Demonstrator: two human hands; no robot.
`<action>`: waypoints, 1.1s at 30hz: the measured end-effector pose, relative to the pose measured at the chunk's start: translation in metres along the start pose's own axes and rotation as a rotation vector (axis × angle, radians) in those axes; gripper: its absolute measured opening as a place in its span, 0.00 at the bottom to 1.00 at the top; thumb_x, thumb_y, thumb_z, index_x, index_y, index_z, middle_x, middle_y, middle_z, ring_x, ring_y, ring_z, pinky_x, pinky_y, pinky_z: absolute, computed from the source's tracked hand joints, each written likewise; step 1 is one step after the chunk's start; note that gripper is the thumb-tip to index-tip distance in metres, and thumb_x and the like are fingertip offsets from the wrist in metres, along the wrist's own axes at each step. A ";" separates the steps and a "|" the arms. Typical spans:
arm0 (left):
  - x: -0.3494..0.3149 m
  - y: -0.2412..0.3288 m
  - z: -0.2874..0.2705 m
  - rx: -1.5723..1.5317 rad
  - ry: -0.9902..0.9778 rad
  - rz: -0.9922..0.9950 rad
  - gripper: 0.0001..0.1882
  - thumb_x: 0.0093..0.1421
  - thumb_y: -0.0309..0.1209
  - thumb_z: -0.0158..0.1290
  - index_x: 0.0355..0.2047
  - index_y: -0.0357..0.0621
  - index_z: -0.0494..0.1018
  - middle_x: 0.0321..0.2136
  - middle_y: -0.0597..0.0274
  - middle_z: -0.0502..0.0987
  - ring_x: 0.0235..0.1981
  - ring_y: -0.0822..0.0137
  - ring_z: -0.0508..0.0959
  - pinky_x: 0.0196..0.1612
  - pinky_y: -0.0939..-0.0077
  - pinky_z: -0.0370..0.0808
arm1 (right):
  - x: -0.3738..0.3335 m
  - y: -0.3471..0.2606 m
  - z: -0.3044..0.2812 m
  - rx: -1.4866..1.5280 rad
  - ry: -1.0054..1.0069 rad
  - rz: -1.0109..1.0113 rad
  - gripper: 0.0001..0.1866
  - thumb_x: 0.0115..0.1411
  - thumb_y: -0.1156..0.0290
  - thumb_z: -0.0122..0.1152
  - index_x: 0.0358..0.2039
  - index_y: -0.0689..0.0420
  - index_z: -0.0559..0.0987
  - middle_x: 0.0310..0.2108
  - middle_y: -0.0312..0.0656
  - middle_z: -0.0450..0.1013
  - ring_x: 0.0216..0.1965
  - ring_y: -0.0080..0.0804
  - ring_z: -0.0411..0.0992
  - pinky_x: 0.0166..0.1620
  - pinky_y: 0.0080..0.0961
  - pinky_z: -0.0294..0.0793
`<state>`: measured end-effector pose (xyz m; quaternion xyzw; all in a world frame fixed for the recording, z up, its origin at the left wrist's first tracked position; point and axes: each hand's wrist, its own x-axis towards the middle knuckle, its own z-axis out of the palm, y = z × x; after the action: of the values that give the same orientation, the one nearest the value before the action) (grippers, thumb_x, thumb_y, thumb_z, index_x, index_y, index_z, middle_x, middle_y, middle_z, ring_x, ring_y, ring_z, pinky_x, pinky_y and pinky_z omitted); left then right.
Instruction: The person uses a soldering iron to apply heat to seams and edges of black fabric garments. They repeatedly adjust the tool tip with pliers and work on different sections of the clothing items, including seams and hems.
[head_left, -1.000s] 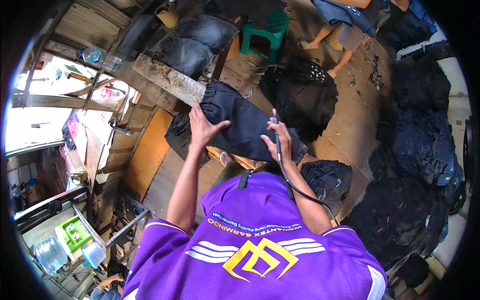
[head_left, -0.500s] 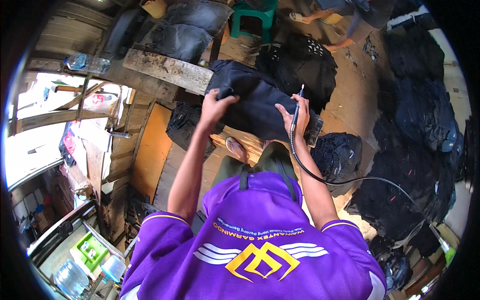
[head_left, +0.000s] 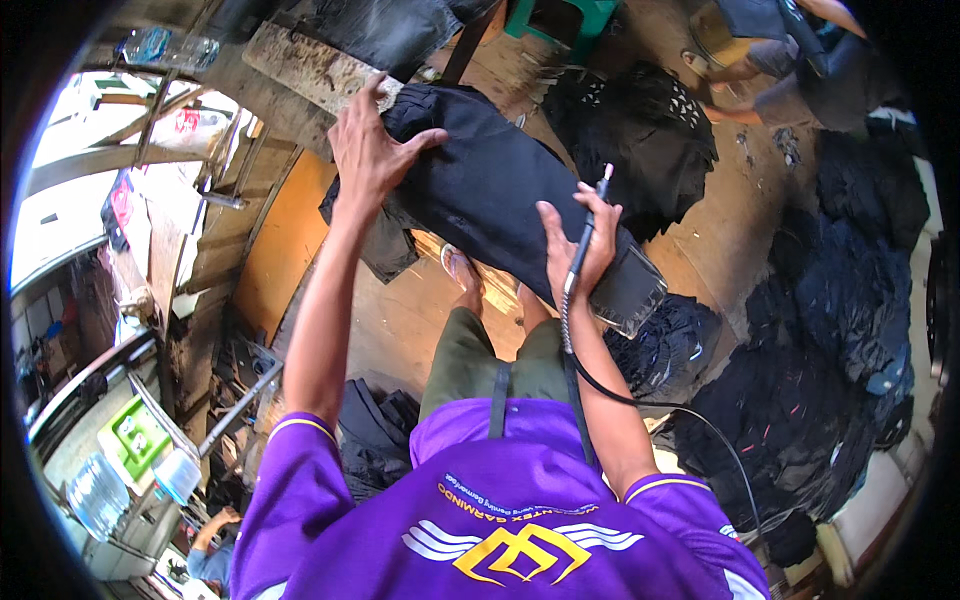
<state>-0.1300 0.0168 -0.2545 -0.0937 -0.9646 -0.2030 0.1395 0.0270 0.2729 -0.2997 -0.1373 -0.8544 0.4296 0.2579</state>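
Left hand (head_left: 370, 150) is spread, thumb over the left end of a black garment (head_left: 490, 165); firm contact can't be told. Right hand (head_left: 597, 252) grips a black pen-like tool (head_left: 578, 262) upright-ish at the garment's right part, thumb raised, pale tip pointing away from the wearer. Garment lies stretched out between the hands.

Rest, big to small: wooden floor (head_left: 400, 335) beneath the garment. Large heap of dark clothes (head_left: 800, 400) well to the right of it. Dark fabric pile (head_left: 645, 150) with white specks, just beyond the garment. Worn pale plank (head_left: 300, 68) extends from the garment's left end. Grey-black denim (head_left: 375, 35) beyond that left end. Bunched black clothing (head_left: 665, 345) near its right end, on the wearer's side. Green stool (head_left: 590, 28), partly in view, beyond the garment. Clear bottle (head_left: 165, 48) well left of it. Thin black cable (head_left: 640, 404) runs from the tool, right and wearer-side of the garment.
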 end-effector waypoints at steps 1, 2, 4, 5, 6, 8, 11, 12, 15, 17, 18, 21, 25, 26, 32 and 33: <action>-0.014 0.006 0.003 -0.034 0.082 -0.069 0.46 0.50 0.50 0.77 0.63 0.42 0.70 0.54 0.46 0.80 0.59 0.46 0.77 0.63 0.52 0.71 | -0.001 0.005 -0.002 0.049 0.035 0.007 0.18 0.59 0.68 0.80 0.45 0.56 0.80 0.49 0.48 0.83 0.55 0.52 0.79 0.75 0.59 0.57; -0.028 0.012 0.006 -0.074 0.223 -0.064 0.40 0.53 0.45 0.76 0.61 0.44 0.72 0.54 0.47 0.79 0.60 0.48 0.75 0.64 0.53 0.69 | -0.003 0.010 -0.007 0.096 0.040 0.044 0.15 0.63 0.69 0.77 0.45 0.57 0.80 0.48 0.49 0.83 0.57 0.51 0.79 0.75 0.57 0.58; -0.065 0.028 0.011 -0.199 0.183 -0.011 0.25 0.59 0.39 0.73 0.53 0.46 0.78 0.62 0.51 0.76 0.67 0.46 0.71 0.69 0.48 0.65 | -0.007 0.020 -0.018 0.210 0.040 0.092 0.12 0.66 0.69 0.74 0.44 0.58 0.79 0.49 0.49 0.83 0.61 0.50 0.78 0.75 0.55 0.58; -0.078 0.034 0.017 -0.245 0.059 -0.011 0.24 0.61 0.40 0.71 0.54 0.48 0.78 0.66 0.51 0.73 0.70 0.46 0.68 0.72 0.47 0.62 | -0.009 0.024 -0.025 0.200 0.006 0.098 0.11 0.68 0.70 0.72 0.45 0.58 0.79 0.50 0.50 0.82 0.63 0.51 0.76 0.75 0.54 0.58; -0.087 0.036 0.022 -0.286 -0.135 -0.069 0.23 0.62 0.41 0.69 0.55 0.50 0.79 0.70 0.51 0.69 0.74 0.45 0.64 0.74 0.47 0.60 | -0.011 0.026 -0.032 0.186 -0.003 0.111 0.10 0.70 0.70 0.69 0.45 0.59 0.78 0.51 0.51 0.82 0.65 0.52 0.75 0.75 0.53 0.59; -0.092 0.030 0.030 -0.311 -0.076 -0.043 0.23 0.64 0.42 0.67 0.57 0.52 0.78 0.73 0.52 0.66 0.77 0.45 0.60 0.76 0.47 0.57 | -0.010 0.027 -0.040 0.360 -0.027 0.172 0.09 0.76 0.69 0.62 0.48 0.62 0.76 0.54 0.54 0.80 0.66 0.50 0.74 0.72 0.48 0.64; -0.085 0.019 0.038 -0.275 -0.114 0.010 0.23 0.66 0.39 0.65 0.60 0.55 0.78 0.75 0.50 0.63 0.79 0.44 0.56 0.78 0.41 0.51 | 0.001 0.020 -0.041 0.365 -0.132 0.195 0.15 0.81 0.63 0.51 0.52 0.64 0.76 0.47 0.53 0.82 0.61 0.50 0.78 0.69 0.46 0.69; -0.082 0.018 0.040 -0.234 -0.095 0.039 0.23 0.66 0.37 0.64 0.61 0.55 0.78 0.76 0.50 0.62 0.79 0.44 0.55 0.79 0.38 0.49 | 0.005 0.017 -0.039 0.365 -0.193 0.198 0.18 0.82 0.61 0.49 0.55 0.65 0.76 0.45 0.53 0.83 0.58 0.50 0.80 0.68 0.46 0.70; -0.081 0.029 0.038 -0.264 -0.049 0.023 0.21 0.63 0.26 0.61 0.56 0.59 0.82 0.77 0.52 0.60 0.80 0.41 0.52 0.80 0.33 0.43 | 0.021 0.011 -0.026 0.610 -0.409 0.132 0.19 0.80 0.65 0.50 0.61 0.66 0.74 0.43 0.56 0.84 0.50 0.39 0.84 0.62 0.40 0.76; -0.083 0.038 0.036 -0.201 -0.060 0.095 0.21 0.62 0.20 0.59 0.50 0.63 0.84 0.77 0.57 0.60 0.81 0.42 0.50 0.80 0.33 0.41 | 0.027 0.010 -0.018 0.599 -0.518 0.154 0.23 0.75 0.66 0.54 0.64 0.66 0.70 0.42 0.55 0.84 0.50 0.40 0.84 0.61 0.39 0.78; -0.085 0.042 0.035 -0.187 -0.090 0.136 0.19 0.64 0.30 0.62 0.54 0.67 0.84 0.78 0.60 0.60 0.82 0.45 0.48 0.80 0.35 0.39 | 0.026 0.010 -0.011 0.599 -0.512 0.156 0.22 0.72 0.69 0.57 0.62 0.67 0.72 0.43 0.56 0.84 0.47 0.41 0.85 0.56 0.38 0.82; -0.081 0.033 0.034 -0.222 -0.310 0.085 0.27 0.62 0.54 0.65 0.61 0.71 0.82 0.79 0.61 0.58 0.82 0.49 0.47 0.81 0.37 0.35 | 0.035 0.016 -0.007 0.488 -0.549 -0.141 0.18 0.66 0.75 0.61 0.54 0.68 0.78 0.45 0.57 0.84 0.45 0.44 0.87 0.55 0.42 0.85; -0.079 0.014 0.035 -0.339 -0.251 0.125 0.29 0.58 0.54 0.69 0.59 0.71 0.83 0.79 0.59 0.59 0.82 0.47 0.46 0.81 0.35 0.32 | 0.050 0.023 0.011 0.356 -0.600 -0.482 0.17 0.54 0.80 0.67 0.46 0.69 0.84 0.42 0.58 0.85 0.51 0.54 0.86 0.61 0.48 0.83; -0.080 0.011 0.036 -0.309 -0.228 0.120 0.27 0.58 0.53 0.69 0.58 0.70 0.84 0.79 0.59 0.60 0.83 0.47 0.45 0.80 0.34 0.32 | 0.053 0.023 0.017 0.361 -0.611 -0.497 0.16 0.52 0.80 0.68 0.44 0.69 0.85 0.42 0.58 0.85 0.50 0.54 0.85 0.61 0.49 0.83; -0.088 0.003 0.038 -0.248 -0.272 0.128 0.27 0.58 0.55 0.68 0.58 0.71 0.85 0.81 0.56 0.53 0.83 0.45 0.40 0.79 0.31 0.30 | 0.054 0.015 0.034 0.312 -0.639 -0.592 0.16 0.50 0.79 0.69 0.41 0.69 0.86 0.41 0.56 0.85 0.48 0.51 0.86 0.58 0.48 0.86; -0.089 0.000 0.038 -0.282 -0.273 0.126 0.31 0.55 0.58 0.68 0.60 0.73 0.84 0.81 0.56 0.51 0.83 0.45 0.41 0.79 0.32 0.30 | 0.054 0.015 0.037 0.312 -0.647 -0.591 0.16 0.50 0.79 0.69 0.41 0.69 0.86 0.40 0.56 0.85 0.48 0.51 0.87 0.58 0.48 0.86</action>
<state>-0.0550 0.0220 -0.3153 -0.1993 -0.9288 -0.3123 0.0052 -0.0384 0.2820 -0.3123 0.2933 -0.8187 0.4818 0.1071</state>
